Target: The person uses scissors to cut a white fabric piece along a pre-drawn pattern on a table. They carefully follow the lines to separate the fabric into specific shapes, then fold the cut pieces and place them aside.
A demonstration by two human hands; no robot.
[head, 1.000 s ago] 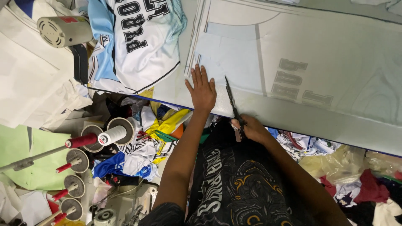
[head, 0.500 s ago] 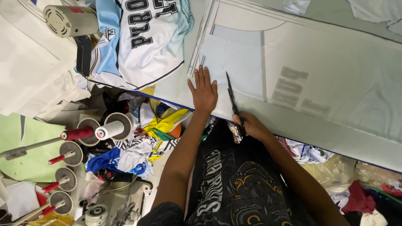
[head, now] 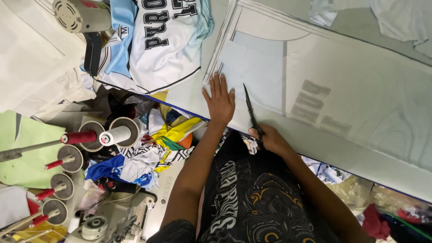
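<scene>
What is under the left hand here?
The left hand lies flat on the pale blue fabric panel, spread on the cutting table. The right hand holds scissors beside it. Anything beneath the fabric is covered.

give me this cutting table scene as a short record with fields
left hand: left hand pressed flat on the pale printed fabric sheet
right hand: right hand grips the dark long-bladed scissors, blades lying on the sheet
table: grey cutting table
beside sheet: white and light-blue lettered jersey
lower left: thread cones, one white thread spool, one dark red thread spool
</scene>
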